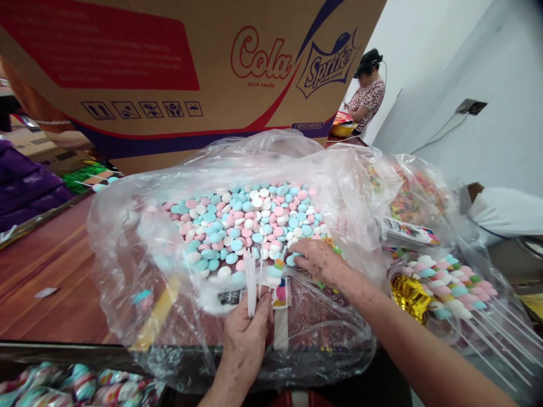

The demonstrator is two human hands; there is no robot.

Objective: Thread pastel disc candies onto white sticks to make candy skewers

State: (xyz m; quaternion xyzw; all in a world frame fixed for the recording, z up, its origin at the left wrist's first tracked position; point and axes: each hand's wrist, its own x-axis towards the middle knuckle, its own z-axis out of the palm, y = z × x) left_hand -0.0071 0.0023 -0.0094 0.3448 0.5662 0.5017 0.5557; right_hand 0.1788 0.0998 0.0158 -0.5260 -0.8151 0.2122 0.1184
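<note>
My left hand (248, 328) is closed round a bundle of white sticks (251, 282), which points up and away from me. Just right of the bundle, a short stack of candies with an orange and green piece (278, 265) shows; whether it sits on a stick is hard to make out. My right hand (316, 260) is at the near right edge of the candy pile (250, 220), fingers curled at a blue candy (292, 260). The loose round candies are pink, blue and white, lying on a clear plastic bag (127, 226).
A large cardboard box (148, 56) stands behind the pile. At right are finished candy sticks (453, 282), gold foil ties (409, 297), a stack of printed cards (409, 232) and bagged gummies (407, 186). Wrapped candies (85, 384) lie lower left. Another person (369, 102) sits farther back.
</note>
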